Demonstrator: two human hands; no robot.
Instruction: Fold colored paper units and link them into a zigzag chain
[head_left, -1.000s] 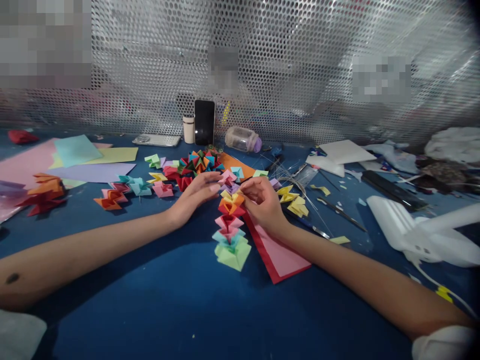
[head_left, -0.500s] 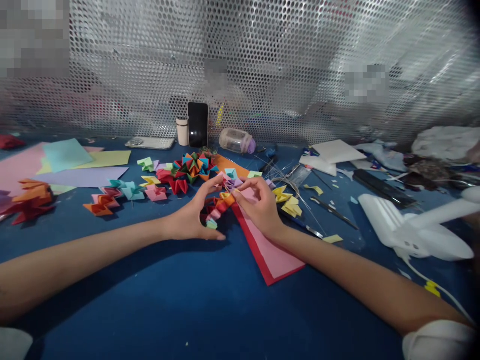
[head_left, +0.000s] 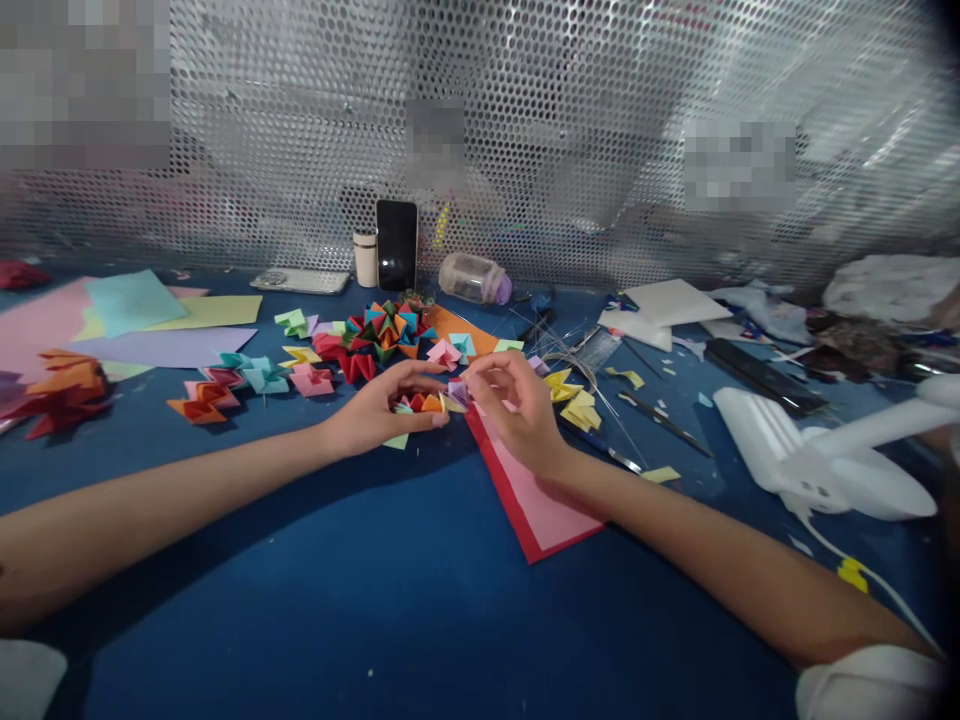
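Observation:
My left hand is curled round a squeezed-up chain of folded paper pieces in orange, red, green and lilac, pressing it against the blue table. My right hand pinches the chain's lilac end from the right, fingers closed. Both hands meet over the far end of a red and pink paper sheet. Just beyond them lies a finished multicoloured paper star ring.
Loose folded pieces and flat coloured sheets lie to the left. Yellow folded pieces, thin wires, tools and a white appliance are on the right. A phone and jar stand by the perforated metal wall.
The long paper chain that lay stretched toward me has been pushed together into a short bundle under my left hand. My right hand has kept its pinch on the far end.

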